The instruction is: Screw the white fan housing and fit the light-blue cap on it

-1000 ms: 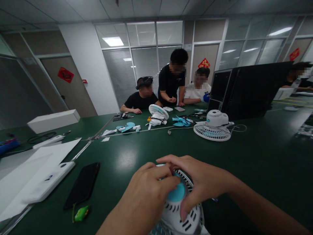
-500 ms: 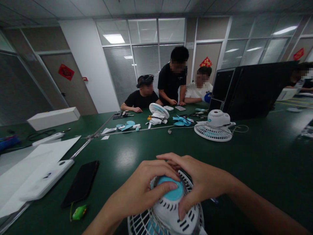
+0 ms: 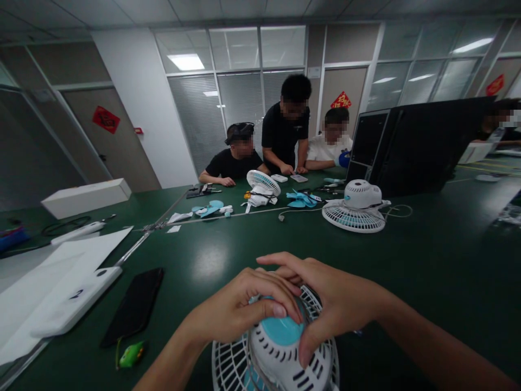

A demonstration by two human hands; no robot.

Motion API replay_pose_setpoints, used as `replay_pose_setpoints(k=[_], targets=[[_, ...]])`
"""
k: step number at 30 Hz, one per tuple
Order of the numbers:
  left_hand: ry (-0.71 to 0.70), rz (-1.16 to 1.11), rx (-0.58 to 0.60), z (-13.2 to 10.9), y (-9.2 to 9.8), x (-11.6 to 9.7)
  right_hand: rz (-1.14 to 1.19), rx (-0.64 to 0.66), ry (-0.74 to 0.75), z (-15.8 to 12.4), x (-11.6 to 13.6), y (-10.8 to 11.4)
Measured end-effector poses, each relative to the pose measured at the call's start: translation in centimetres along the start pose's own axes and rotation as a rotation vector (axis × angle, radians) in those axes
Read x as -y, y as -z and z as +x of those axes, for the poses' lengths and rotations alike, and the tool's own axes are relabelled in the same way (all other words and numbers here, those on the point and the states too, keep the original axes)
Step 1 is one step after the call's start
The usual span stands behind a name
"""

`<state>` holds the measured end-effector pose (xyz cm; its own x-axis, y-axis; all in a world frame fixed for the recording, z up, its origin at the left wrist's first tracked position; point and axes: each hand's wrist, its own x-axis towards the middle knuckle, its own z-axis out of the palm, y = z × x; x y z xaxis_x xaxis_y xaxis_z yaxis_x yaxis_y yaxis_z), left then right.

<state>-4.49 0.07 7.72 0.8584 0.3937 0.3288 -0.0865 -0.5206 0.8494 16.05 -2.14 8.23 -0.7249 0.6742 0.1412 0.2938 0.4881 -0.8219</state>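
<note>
I look down on a dark green table (image 3: 183, 304) that fills the lower view, with a large black panel (image 3: 431, 146) standing at its far right. Right before me lies a white fan (image 3: 280, 355), its slotted housing up and its cage beneath. A second fan (image 3: 354, 214) lies well apart, farther back. My right hand (image 3: 331, 290) spans the housing, thumb spread from the index finger and against the near side; I can't tell whether it clamps. My left hand (image 3: 240, 307) drapes over the light-blue cap (image 3: 283, 329) on top, fingers together, thumb slightly apart; a firm grip I can't confirm. To the left lie a black smartphone (image 3: 132, 307) and, just beside it, a small green toy (image 3: 131, 354).
</note>
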Motion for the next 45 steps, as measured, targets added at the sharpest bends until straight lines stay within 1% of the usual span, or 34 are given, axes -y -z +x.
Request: replay_pose_setpoints(k=[2, 5, 8, 10, 12, 13, 15, 17, 19, 21, 22, 24, 26, 28, 30, 31, 32, 34, 37, 39, 41, 43, 45], targets=[[0.030, 0.025, -0.063, 0.0, -0.3, 0.2, 0.069, 0.021, -0.001, 0.1, -0.5, 0.3], [0.112, 0.105, -0.239, 0.0, -1.7, 0.1, 0.175, 0.028, -0.021, 0.1, -1.0, 0.6], [0.169, 0.292, -0.406, 0.1, -4.0, 0.0, 0.116, 0.002, -0.033, 0.1, -0.6, 0.7], [0.114, 0.410, -0.498, 0.1, -5.3, 0.1, 0.039, -0.001, -0.020, 0.0, -0.2, 0.6], [0.071, 0.461, -0.528, 0.0, -5.9, 0.3, -0.013, -0.001, -0.006, 0.0, 0.2, 0.5], [0.053, 0.468, -0.514, -0.1, -5.9, 0.4, -0.025, -0.006, -0.003, -0.1, 0.3, 0.4], [0.032, 0.461, -0.425, -0.3, -5.2, 0.3, -0.026, -0.024, -0.001, 0.0, 0.3, 0.2], [0.036, 0.434, -0.270, -0.5, -4.0, -0.1, -0.010, -0.035, -0.014, 0.0, 0.0, 0.0], [0.025, 0.399, -0.166, -0.7, -2.9, -0.4, 0.013, -0.044, -0.037, 0.1, -0.3, -0.1], [0.002, 0.382, -0.127, -0.8, -2.2, -0.5, 0.042, -0.052, -0.040, 0.0, -0.6, -0.1], [-0.012, 0.382, -0.131, -0.9, -2.1, -0.4, 0.064, -0.049, -0.029, -0.1, -0.7, -0.1], [-0.047, 0.376, -0.178, -1.0, -1.9, 0.2, 0.092, -0.028, -0.008, -0.3, -0.7, -0.1], [-0.080, 0.326, -0.274, -1.1, -1.7, 1.3, 0.070, -0.005, 0.002, -0.5, -0.6, -0.3], [-0.103, 0.216, -0.409, -1.0, -1.2, 2.8, -0.024, 0.000, -0.010, -0.6, -0.3, -0.7], [-0.093, 0.082, -0.608, -0.8, -0.3, 4.8, -0.161, -0.001, -0.019, -0.6, 0.1, -1.4], [-0.054, 0.016, -0.677, -0.6, 0.2, 6.0, -0.228, -0.005, -0.014, -0.5, 0.2, -1.8], [0.019, -0.021, -0.712, -0.6, 0.8, 7.2, -0.289, -0.010, -0.003, -0.4, 0.4, -2.2], [0.096, -0.021, -0.731, -0.7, 2.0, 9.7, -0.384, -0.024, 0.046, -0.3, 0.6, -2.8], [0.205, -0.001, -0.754, -1.9, 3.6, 12.9, -0.458, -0.017, 0.121, -0.3, 0.7, -3.0], [0.279, 0.020, -0.766, -3.0, 4.3, 14.5, -0.460, 0.008, 0.164, -0.7, 0.7, -2.9], [0.331, 0.039, -0.782, -4.0, 4.9, 15.7, -0.434, 0.014, 0.198, -1.6, 0.5, -2.5], [0.364, 0.058, -0.790, -4.5, 5.2, 16.5, -0.422, -0.057, 0.198, -3.4, 0.4, -1.9], [0.386, 0.080, -0.786, -4.7, 5.3, 16.9, -0.443, -0.204, 0.142, -5.9, 0.3, -1.1]])
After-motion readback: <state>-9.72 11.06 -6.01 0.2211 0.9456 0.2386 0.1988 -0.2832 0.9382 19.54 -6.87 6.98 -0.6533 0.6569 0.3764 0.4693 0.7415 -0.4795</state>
